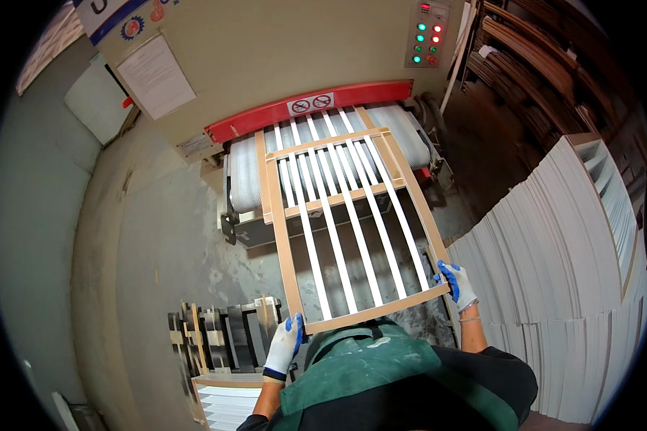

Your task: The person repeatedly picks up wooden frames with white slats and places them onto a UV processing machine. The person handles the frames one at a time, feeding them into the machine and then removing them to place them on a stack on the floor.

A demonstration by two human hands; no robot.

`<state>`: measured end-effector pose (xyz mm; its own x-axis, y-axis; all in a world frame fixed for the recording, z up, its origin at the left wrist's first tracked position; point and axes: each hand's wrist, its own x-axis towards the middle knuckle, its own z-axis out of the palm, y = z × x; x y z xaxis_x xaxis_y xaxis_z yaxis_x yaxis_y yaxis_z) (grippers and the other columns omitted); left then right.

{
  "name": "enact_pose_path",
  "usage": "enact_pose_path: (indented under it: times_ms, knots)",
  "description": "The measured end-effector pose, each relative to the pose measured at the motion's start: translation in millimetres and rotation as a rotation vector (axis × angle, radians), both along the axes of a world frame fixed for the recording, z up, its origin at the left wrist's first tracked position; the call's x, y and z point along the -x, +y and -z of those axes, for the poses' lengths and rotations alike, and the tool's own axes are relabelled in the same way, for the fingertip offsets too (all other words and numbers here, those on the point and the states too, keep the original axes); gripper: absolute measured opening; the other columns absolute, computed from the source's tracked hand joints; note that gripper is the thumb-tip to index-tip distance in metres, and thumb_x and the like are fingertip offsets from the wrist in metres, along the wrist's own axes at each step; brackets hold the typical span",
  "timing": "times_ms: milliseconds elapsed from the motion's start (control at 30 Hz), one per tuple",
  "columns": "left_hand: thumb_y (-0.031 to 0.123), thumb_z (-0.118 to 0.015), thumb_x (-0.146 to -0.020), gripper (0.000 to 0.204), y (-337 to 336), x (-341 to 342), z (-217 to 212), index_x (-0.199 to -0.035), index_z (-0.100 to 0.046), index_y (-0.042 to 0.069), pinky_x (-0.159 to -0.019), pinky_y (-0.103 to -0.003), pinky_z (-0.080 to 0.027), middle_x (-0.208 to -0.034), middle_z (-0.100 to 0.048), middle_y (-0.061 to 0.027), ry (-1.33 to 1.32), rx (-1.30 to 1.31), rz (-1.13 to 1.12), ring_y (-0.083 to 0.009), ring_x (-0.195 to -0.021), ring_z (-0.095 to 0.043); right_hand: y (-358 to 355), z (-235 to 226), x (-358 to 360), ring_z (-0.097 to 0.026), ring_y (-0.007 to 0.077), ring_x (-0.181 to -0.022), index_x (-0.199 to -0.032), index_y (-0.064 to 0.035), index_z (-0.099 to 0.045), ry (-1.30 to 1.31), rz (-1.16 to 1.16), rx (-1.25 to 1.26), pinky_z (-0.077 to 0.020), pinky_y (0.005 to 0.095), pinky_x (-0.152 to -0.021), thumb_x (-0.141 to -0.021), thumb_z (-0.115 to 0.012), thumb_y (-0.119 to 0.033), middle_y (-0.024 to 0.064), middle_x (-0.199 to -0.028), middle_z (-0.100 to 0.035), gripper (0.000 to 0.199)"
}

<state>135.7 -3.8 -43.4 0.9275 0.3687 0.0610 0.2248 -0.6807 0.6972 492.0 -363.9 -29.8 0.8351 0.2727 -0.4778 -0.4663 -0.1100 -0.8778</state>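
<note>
A slatted panel frame, with brown edges and white slats, stretches away from me, its far end over the conveyor belt. At its near left corner my left hand, in a white glove with blue coating, is closed on the side rail. My right hand, gloved alike, grips the near right corner. Beneath the held frame's far end, a second slatted frame lies on the belt and passes under the machine's red bar. Both hands' fingertips are partly hidden by the frame.
A beige machine with a lit control panel stands ahead. Tall stacks of pale panels rise on my right. A slatted pallet and a white slatted panel are at lower left. Brown boards fill a rack at far right.
</note>
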Motion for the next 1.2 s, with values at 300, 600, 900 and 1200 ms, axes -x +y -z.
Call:
enact_pose_path:
  times_ms: [300, 600, 900, 1200]
  knots:
    - [0.042, -0.038, -0.106, 0.051, -9, -2, 20, -0.095, -0.06, -0.003, -0.067, -0.036, -0.052, -0.076, -0.067, -0.0173, 0.363, 0.408, -0.295, -0.026, -0.067, -0.068, -16, 5, 16, -0.066, 0.0172, -0.071, -0.1, 0.0008, -0.069, 0.025, 0.036, -0.094, -0.0549, 0.0303, -0.061, -0.088, -0.073, -0.028, 0.0068, -0.081, -0.066, 0.032]
    - [0.032, -0.038, -0.107, 0.039, -27, 15, 2, -0.114, -0.057, 0.0, -0.083, -0.049, -0.048, -0.098, -0.063, -0.0285, 0.132, -0.036, -0.066, -0.0467, -0.094, -0.06, -26, 9, 22, -0.067, 0.017, -0.07, -0.102, 0.0008, -0.069, 0.054, 0.024, -0.042, -0.0544, 0.0293, -0.058, -0.089, -0.074, -0.028, 0.0072, -0.083, -0.067, 0.032]
    - [0.014, -0.044, -0.103, 0.029, -27, 13, -9, -0.127, -0.05, -0.001, -0.077, -0.051, -0.051, -0.096, -0.062, -0.0255, 0.073, -0.237, 0.049, -0.0439, -0.087, -0.063, -21, 7, 23, -0.067, 0.0183, -0.07, -0.102, 0.0024, -0.068, 0.064, 0.077, -0.071, -0.0535, 0.0294, -0.063, -0.089, -0.074, -0.026, 0.0063, -0.081, -0.066, 0.032]
    - [0.016, -0.042, -0.104, 0.023, -29, 13, -3, -0.115, -0.053, -0.002, -0.076, -0.05, -0.05, -0.091, -0.062, -0.0253, 0.11, -0.11, 0.005, -0.0437, -0.085, -0.062, -27, 18, 19, -0.068, 0.0201, -0.074, -0.111, 0.0043, -0.066, 0.083, 0.072, -0.094, -0.055, 0.0306, -0.066, -0.089, -0.073, -0.024, 0.0066, -0.089, -0.067, 0.037]
